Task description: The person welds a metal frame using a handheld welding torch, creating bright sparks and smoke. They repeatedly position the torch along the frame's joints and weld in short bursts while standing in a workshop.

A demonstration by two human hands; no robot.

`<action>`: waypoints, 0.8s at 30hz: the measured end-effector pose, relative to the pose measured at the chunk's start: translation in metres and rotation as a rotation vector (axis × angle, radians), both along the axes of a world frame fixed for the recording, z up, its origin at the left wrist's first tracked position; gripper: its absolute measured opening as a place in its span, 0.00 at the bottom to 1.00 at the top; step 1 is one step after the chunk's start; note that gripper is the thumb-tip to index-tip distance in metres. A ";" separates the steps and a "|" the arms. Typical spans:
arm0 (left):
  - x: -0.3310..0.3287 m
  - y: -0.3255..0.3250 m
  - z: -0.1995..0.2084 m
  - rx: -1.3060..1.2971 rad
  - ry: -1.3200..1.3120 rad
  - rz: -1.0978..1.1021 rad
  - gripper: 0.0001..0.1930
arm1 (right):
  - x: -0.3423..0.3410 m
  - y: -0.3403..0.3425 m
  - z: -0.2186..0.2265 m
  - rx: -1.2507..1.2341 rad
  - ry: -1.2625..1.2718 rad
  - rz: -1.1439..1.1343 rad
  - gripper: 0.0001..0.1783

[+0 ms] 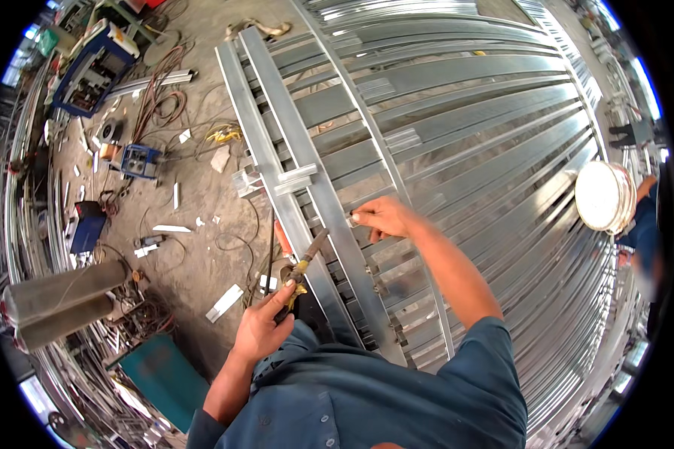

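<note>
My left hand [262, 329] is closed round a welding torch [301, 267] with yellow wrapping and a dark nozzle. The nozzle points up and to the right, over the long steel channels [286, 123] in front of me. Beyond the nearer rail, my right hand [388, 218] is pinched at thumb and forefinger. A small dark tip shows at those fingers, too small to name. A short steel piece [296, 179] lies across the two channels, ahead of both hands. Small brackets [377, 278] sit along the channel's edge near my body.
A frame of many parallel steel bars [494, 112] spreads to the right. On the left floor stand a blue machine [93, 67], a smaller blue unit [136, 161], tangled cables [168, 105] and grey cylinders [67, 295]. At far right, a person [648, 224] is beside a white bucket [603, 196].
</note>
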State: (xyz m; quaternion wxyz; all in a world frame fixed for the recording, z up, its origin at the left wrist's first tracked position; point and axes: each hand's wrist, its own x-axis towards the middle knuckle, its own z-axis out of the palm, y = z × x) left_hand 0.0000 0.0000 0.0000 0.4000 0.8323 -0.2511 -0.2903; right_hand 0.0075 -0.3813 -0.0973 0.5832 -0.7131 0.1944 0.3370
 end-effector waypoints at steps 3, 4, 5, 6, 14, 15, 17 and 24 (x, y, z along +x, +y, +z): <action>0.003 -0.004 0.002 -0.027 0.035 0.007 0.35 | 0.000 0.001 0.009 0.003 0.028 -0.018 0.30; 0.014 0.000 0.004 -0.016 0.036 -0.007 0.35 | 0.006 0.008 0.007 0.017 0.020 -0.036 0.30; 0.024 0.004 0.007 -0.005 0.038 -0.021 0.36 | 0.012 0.016 0.005 0.030 0.012 -0.054 0.29; 0.025 0.002 0.006 -0.019 0.048 -0.024 0.36 | 0.012 0.015 0.006 0.022 0.023 -0.044 0.29; 0.029 -0.006 -0.011 -0.087 0.116 -0.022 0.36 | 0.011 0.007 0.010 0.033 0.036 -0.003 0.29; 0.029 -0.007 -0.012 -0.087 0.120 -0.025 0.36 | 0.011 0.008 0.009 0.036 0.042 -0.009 0.29; 0.030 -0.007 -0.014 -0.088 0.127 -0.030 0.36 | 0.010 0.007 0.006 0.042 0.053 -0.019 0.29; 0.036 -0.012 -0.011 -0.067 0.172 -0.063 0.36 | 0.010 0.007 0.002 0.022 0.046 -0.023 0.30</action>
